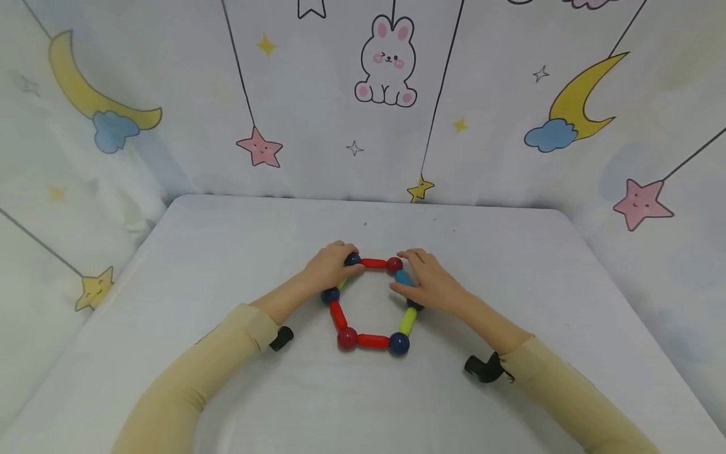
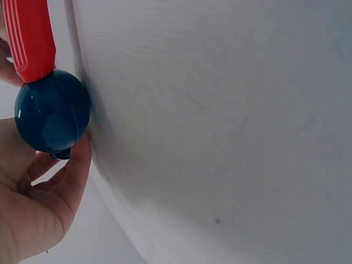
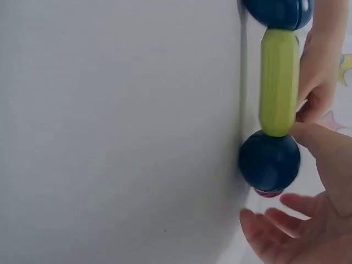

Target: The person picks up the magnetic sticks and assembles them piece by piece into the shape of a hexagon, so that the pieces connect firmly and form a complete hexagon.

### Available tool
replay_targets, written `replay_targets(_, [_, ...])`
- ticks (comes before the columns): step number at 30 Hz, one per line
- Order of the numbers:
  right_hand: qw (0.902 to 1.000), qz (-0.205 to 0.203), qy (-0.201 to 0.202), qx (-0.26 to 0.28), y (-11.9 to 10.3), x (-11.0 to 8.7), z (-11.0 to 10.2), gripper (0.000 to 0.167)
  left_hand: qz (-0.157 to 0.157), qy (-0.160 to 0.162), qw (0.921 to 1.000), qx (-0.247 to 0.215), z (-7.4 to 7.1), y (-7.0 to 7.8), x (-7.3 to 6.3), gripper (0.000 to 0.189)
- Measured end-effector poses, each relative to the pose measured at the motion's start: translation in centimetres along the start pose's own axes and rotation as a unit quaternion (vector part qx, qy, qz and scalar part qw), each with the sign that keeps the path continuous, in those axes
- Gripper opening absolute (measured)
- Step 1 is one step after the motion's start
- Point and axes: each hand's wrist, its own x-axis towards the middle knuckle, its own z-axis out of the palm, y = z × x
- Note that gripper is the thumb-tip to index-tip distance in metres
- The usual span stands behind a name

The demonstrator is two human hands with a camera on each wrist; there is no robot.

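A ring of magnetic rods and balls lies on the white table. My left hand (image 1: 331,267) grips the dark blue ball (image 1: 353,259) at the ring's far left corner, thumb on the near side and fingers behind. From that ball a red rod (image 1: 374,263) runs to a red ball (image 1: 394,265). Over the ring's right side hovers my right hand (image 1: 435,285), fingers loosely spread around the blue rod (image 1: 403,278) and partly covering it. In the right wrist view, its thumb lies beside a dark blue ball (image 3: 269,161) and a yellow-green rod (image 3: 279,82).
The ring's near side has a red ball (image 1: 347,338), a red rod (image 1: 372,342) and a dark blue ball (image 1: 399,343). Black wrist cameras (image 1: 484,368) hang below both sleeves. A patterned cloth wall (image 1: 317,101) stands behind the white table (image 1: 227,227).
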Motion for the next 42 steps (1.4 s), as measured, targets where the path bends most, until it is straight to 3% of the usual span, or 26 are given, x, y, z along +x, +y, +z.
replay_targets(2, [0.9991,0.024,-0.031,0.013,0.6,0.5,0.2,0.067,0.002,-0.002,1.0000,-0.006,0.2,0.1,0.1,0.042])
replay_targets(5, [0.9974,0.029,-0.056,0.034,1.4,0.9,0.2,0.065,0.004,-0.001,0.9999,-0.011,0.4,0.3,0.3,0.042])
replay_targets(9, [0.9978,0.026,-0.050,0.033,1.9,1.0,-0.2,0.063,0.004,0.003,0.9999,-0.012,0.6,0.4,0.6,0.045])
replay_targets(12, [0.9983,0.031,-0.044,0.024,2.0,1.0,-0.3,0.064,0.021,-0.002,0.9997,-0.008,0.4,0.5,0.5,0.056])
replay_targets(15, [0.9995,0.019,-0.026,0.008,2.0,0.5,-0.4,0.067,0.068,-0.021,0.9974,0.008,0.0,0.7,-0.3,0.072])
replay_targets(18, [0.9995,-0.027,-0.017,-0.001,1.7,-0.5,-0.6,0.068,0.138,-0.065,0.9880,0.027,-0.7,1.1,-2.2,0.078])
replay_targets(20, [0.9967,-0.075,-0.031,0.002,1.5,-1.3,-0.7,0.066,0.175,-0.097,0.9790,0.037,-1.1,1.2,-3.8,0.075])
replay_targets(23, [0.9883,-0.134,-0.071,-0.016,1.3,-2.6,-0.7,0.066,0.206,-0.129,0.9689,0.049,-1.2,1.2,-5.9,0.066])
replay_targets(26, [0.9819,-0.165,-0.085,-0.038,1.4,-3.4,-0.3,0.068,0.211,-0.130,0.9675,0.049,-0.9,0.9,-7.0,0.059])
replay_targets(28, [0.9819,-0.164,-0.084,-0.043,1.5,-3.7,-0.1,0.065,0.211,-0.126,0.9687,0.037,-0.7,0.7,-7.1,0.056])
replay_targets(34, [0.9872,-0.131,-0.086,-0.032,1.8,-3.4,0.0,0.060,0.196,-0.136,0.9710,-0.014,-0.4,0.0,-6.2,0.053])
replay_targets(42, [0.9900,-0.100,-0.099,-0.006,2.4,-2.8,-0.5,0.057,0.189,-0.131,0.9728,-0.025,-0.2,-0.2,-5.2,0.052])
